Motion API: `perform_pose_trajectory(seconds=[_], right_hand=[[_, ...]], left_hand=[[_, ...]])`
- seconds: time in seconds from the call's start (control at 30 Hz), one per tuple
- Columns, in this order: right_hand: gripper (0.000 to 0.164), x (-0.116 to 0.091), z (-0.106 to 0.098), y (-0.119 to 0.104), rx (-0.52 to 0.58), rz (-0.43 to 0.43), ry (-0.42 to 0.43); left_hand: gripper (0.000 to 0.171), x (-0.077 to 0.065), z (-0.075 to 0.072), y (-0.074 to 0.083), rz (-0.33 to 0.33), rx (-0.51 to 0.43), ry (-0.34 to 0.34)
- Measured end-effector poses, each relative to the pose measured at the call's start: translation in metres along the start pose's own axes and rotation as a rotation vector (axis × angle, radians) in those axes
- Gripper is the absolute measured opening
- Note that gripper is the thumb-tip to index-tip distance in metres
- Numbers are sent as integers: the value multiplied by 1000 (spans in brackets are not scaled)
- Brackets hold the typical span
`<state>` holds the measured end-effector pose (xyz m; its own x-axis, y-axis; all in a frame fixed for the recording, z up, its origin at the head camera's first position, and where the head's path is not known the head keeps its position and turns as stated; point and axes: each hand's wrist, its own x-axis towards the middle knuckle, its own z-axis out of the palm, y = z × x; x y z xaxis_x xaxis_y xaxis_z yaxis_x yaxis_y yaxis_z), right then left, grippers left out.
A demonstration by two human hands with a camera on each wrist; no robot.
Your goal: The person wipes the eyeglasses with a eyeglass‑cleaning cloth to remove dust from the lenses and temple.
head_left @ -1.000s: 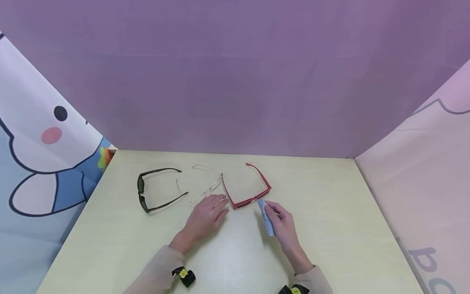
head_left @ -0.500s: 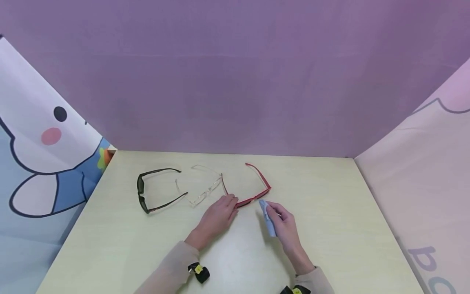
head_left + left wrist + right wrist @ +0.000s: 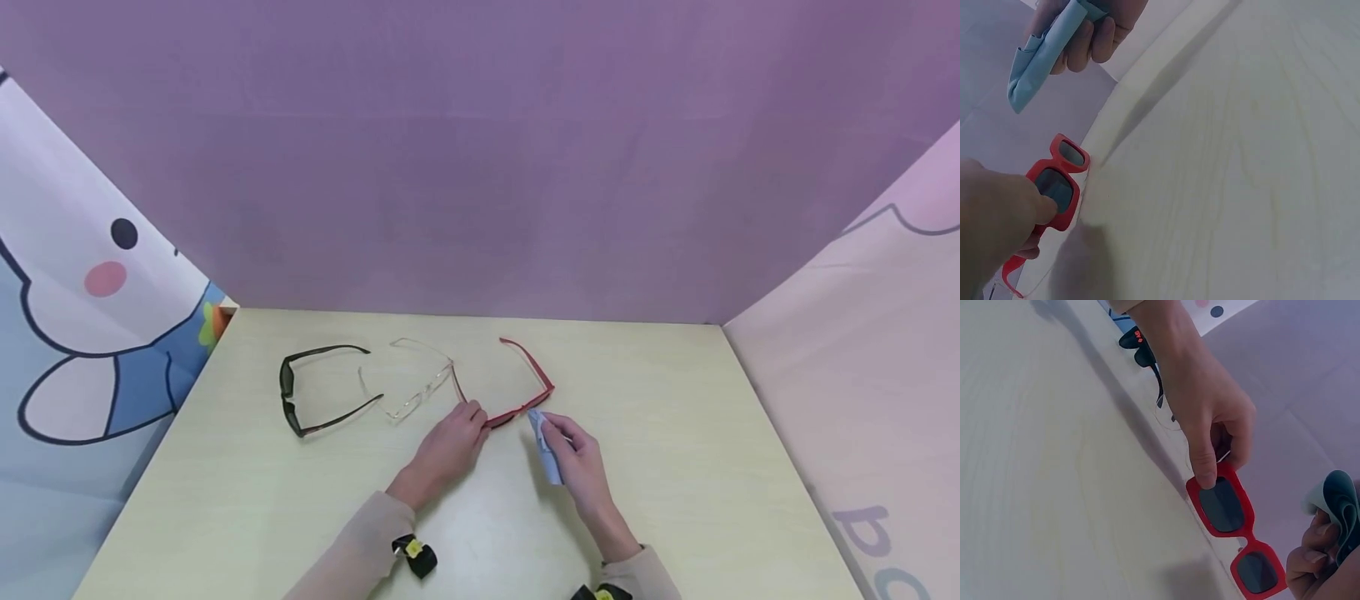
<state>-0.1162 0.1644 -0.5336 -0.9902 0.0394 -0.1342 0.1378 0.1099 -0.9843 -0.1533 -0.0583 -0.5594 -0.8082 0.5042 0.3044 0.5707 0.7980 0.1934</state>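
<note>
My left hand (image 3: 446,446) pinches the left end of a pair of red sunglasses (image 3: 537,400). In the right wrist view its thumb lies on one dark lens (image 3: 1222,509), with the curled fingers behind the frame. The temples of these sunglasses are unfolded and point toward the back. My right hand (image 3: 583,458) holds a folded light-blue cloth (image 3: 545,450) just in front of the right lens. Seen from the left wrist, the cloth (image 3: 1047,59) is apart from the sunglasses, gripped between thumb and curled fingers.
Left of the red pair lie thin clear-framed eyeglasses (image 3: 423,392), very near its left temple. Black sunglasses (image 3: 288,379) with open temples sit farther left. A purple backdrop (image 3: 480,167) rises behind the pale table (image 3: 660,400), and printed cloths flank both sides.
My left hand has moved right, from beside the clear eyeglasses onto the red sunglasses, and taken hold of their left end. The right hand with the cloth has hardly moved.
</note>
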Motion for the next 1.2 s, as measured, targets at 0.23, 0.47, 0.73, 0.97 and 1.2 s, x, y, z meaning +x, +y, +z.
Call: perform_pose_trajectory(seconds=[0.23,0.47,0.73,0.97,1.2], right_hand=[[27,-3,0,-4,-7,-102,12],[21,-5,-1,-12,-40,-276,59],[30,-7,3,-22,-133,-694,147],[26,0,13,-32,-341,-1204,183],[21,1,21,-41,-562,-1460,233]], left_hand=[[9,0,-8,11,-19,-106,62],[12,2,-26,26,-59,-246,112],[7,-3,-45,37,-174,-594,164],[8,-9,-59,44,-191,-795,149],[9,-14,-70,50,-151,-876,201]])
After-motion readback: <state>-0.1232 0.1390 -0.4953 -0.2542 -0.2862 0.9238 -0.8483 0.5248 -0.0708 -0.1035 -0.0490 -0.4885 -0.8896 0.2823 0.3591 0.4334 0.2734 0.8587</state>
